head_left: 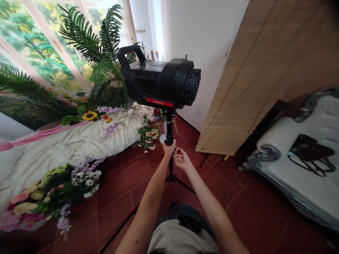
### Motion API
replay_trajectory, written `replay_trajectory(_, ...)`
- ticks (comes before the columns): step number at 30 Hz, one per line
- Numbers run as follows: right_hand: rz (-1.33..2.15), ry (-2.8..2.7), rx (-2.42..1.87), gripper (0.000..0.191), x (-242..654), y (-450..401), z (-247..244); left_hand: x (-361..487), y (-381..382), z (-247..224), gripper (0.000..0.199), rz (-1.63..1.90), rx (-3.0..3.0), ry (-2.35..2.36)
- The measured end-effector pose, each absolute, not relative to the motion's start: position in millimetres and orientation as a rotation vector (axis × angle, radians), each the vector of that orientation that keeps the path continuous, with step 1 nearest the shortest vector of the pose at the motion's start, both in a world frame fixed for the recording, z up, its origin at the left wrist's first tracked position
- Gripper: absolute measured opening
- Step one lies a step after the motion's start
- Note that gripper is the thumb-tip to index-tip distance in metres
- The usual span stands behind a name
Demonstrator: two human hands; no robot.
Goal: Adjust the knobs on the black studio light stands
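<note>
A black studio light (pixel 159 83) with a red label and a top handle sits on a black light stand (pixel 169 128) in front of me. My left hand (pixel 168 147) is wrapped round the stand's pole, just below a dark collar. Close beside it on the right, my right hand (pixel 182 159) has its fingers bent in a pinch at a small black knob (pixel 177 151) on the pole. The stand's legs spread over the floor below my hands.
A cream-draped platform (pixel 119 135) with artificial flowers (pixel 53 194) lies to the left, with palm leaves (pixel 102 42) behind. To the right hang bamboo blinds (pixel 225 106), near a white sofa (pixel 280 137) bearing a dark bag (pixel 312 150). Red tiles (pixel 233 204) cover the floor.
</note>
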State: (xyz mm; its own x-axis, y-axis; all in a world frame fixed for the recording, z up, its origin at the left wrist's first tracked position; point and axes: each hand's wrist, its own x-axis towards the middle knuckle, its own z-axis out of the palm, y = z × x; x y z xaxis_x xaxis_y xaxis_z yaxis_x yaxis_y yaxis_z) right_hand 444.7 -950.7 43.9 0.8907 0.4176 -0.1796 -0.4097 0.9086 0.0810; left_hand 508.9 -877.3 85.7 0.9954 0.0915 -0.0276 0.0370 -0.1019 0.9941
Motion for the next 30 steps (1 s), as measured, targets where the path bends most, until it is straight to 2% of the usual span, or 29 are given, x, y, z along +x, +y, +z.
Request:
replay_trajectory(3, 0.425, 0.161, -0.036, 0.019, 443.6, -953.0, 45.2, 506.8, -880.0, 87.6, 0.021, 0.053, 1.677, 0.133)
replay_trajectory(6, 0.328, 0.073, -0.324, 0.022, 443.4, -953.5, 47.6, 505.8, -882.6, 89.9, 0.022, 0.063, 1.676, 0.171)
replay_trajectory(11, -0.144, -0.013, -1.538, 0.038, 442.7, -951.9, 46.6, 505.1, -884.1, 92.2, 0.023, 0.087, 1.672, 0.213)
replay_trajectory(16, -0.387, 0.092, -2.307, 0.019, 430.4, -966.3, 32.9, 504.2, -885.3, 90.3, 0.022, 0.092, 1.665, 0.218)
replay_trajectory(18, -0.393, 0.126, -2.474, 0.020, 425.9, -973.7, 26.3, 504.1, -885.7, 89.6, 0.020, 0.093, 1.659, 0.218)
replay_trajectory(21, -0.373, 0.190, -2.384, 0.030, 423.8, -978.2, 17.8, 504.2, -885.2, 89.0, 0.018, 0.089, 1.648, 0.210)
replay_trajectory(26, -0.142, 0.207, -1.746, 0.056, 431.0, -966.8, 16.2, 504.4, -882.5, 88.7, 0.020, 0.088, 1.644, 0.187)
replay_trajectory(30, -0.036, 0.230, -1.494, 0.061, 440.3, -959.1, 28.1, 505.6, -881.6, 87.5, 0.020, 0.116, 1.645, 0.191)
